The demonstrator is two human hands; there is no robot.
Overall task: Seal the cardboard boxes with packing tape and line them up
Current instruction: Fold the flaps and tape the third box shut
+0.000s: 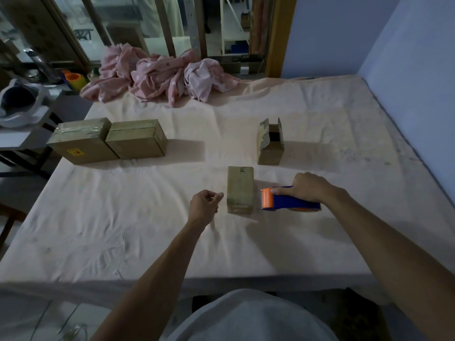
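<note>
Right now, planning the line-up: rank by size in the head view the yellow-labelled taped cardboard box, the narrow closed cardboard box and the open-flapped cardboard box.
Largest: the yellow-labelled taped cardboard box.
Then the narrow closed cardboard box and the open-flapped cardboard box: alike, at different nearness, so unranked.

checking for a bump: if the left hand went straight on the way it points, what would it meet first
Most likely the small closed brown cardboard box just right of the left hand; nothing lies between them, though depth is unclear.
</note>
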